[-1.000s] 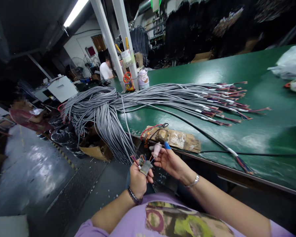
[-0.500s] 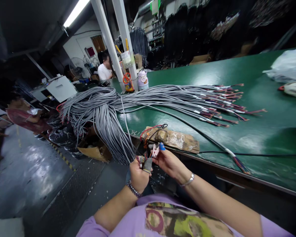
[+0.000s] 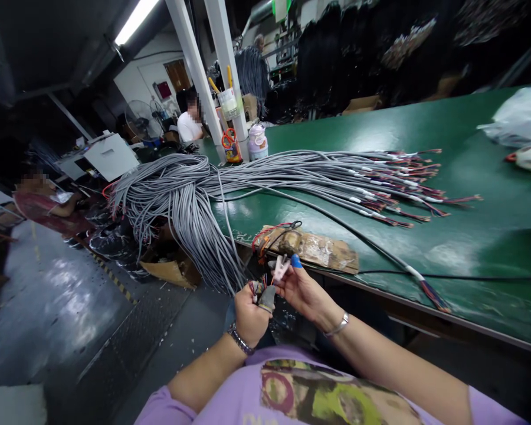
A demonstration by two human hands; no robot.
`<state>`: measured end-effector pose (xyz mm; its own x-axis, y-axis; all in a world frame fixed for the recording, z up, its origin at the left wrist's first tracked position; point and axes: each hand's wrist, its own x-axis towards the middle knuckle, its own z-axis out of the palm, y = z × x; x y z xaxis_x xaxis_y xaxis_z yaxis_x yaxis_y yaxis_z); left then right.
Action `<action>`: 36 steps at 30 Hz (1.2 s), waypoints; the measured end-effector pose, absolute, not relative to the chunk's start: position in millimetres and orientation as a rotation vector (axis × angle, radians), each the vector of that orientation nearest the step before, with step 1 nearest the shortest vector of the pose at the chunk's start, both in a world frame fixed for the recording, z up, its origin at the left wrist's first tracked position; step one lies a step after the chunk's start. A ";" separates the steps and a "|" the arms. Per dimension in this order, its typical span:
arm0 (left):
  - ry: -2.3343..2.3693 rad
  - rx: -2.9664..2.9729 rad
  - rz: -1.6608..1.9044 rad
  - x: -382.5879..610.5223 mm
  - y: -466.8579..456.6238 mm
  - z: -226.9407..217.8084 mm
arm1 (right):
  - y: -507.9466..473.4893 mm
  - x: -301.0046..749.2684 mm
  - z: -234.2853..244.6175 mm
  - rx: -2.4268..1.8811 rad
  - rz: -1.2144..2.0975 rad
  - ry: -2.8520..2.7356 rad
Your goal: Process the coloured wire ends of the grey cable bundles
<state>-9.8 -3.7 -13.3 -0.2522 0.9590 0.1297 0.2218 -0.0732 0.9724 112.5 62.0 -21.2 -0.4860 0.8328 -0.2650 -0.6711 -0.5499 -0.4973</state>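
My left hand (image 3: 249, 319) is closed around the end of a grey cable (image 3: 265, 297), whose thin coloured wires fan out above my fist. My right hand (image 3: 301, 289) sits just to its right, fingers pinched on a small pale tool (image 3: 279, 268) pointed at those wires; one fingertip wears a blue cover (image 3: 296, 260). Both hands hover below the near edge of the green table (image 3: 469, 236).
A big bundle of grey cables (image 3: 256, 177) lies across the table and hangs off its left end. A taped brown block (image 3: 312, 247) with wires sits at the near edge. A single dark cable (image 3: 425, 277) runs right. A person in white (image 3: 189, 123) sits far back.
My two hands have drawn closer together and the pale tool now meets the wire ends. The view shifted slightly.
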 end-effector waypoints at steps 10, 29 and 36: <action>1.270 1.111 1.280 -15.3 -11.6 -14.1 | 57.4 137.6 -43.5 -0.732 2.149 -0.415; 1.221 1.173 0.865 3.5 -35.3 -9.1 | 4.3 175.0 -25.8 -1.010 1.602 -1.351; 1.212 1.123 0.940 2.1 -42.4 -11.3 | -9.0 152.1 4.3 -0.783 1.620 -1.714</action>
<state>2.1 -42.4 -11.3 0.1376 0.9665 -0.2166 0.0310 0.2143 0.9763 152.1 -9.0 4.3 -0.6141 0.7875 0.0525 -0.0084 0.0600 -0.9982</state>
